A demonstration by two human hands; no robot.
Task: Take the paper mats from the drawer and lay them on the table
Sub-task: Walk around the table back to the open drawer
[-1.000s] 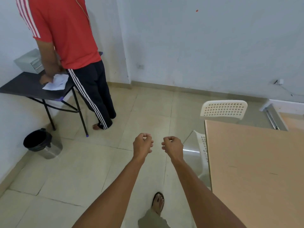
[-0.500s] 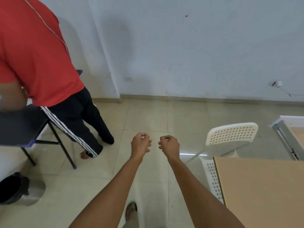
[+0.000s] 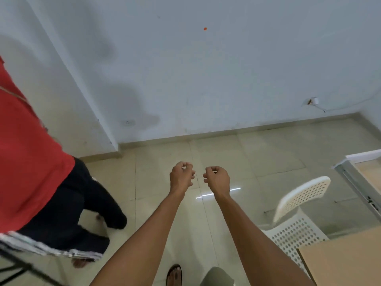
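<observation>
Since a second ago the view has swung right, both arms still outstretched, left hand (image 3: 181, 176) and right hand (image 3: 216, 178) with fingers curled into loose, empty fists, probably just walking between drawer and bench (image 3: 346, 259).

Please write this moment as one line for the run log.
left hand: curled, empty | right hand: curled, empty | paper mats, drawer: not visible | wooden table: lower right

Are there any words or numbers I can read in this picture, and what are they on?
None can be read.
The other person's red shirt shows no print from here.
The pale wall has only an orange spot, no writing.
The light brown table and white perforated plastic chair carry no labels.
</observation>
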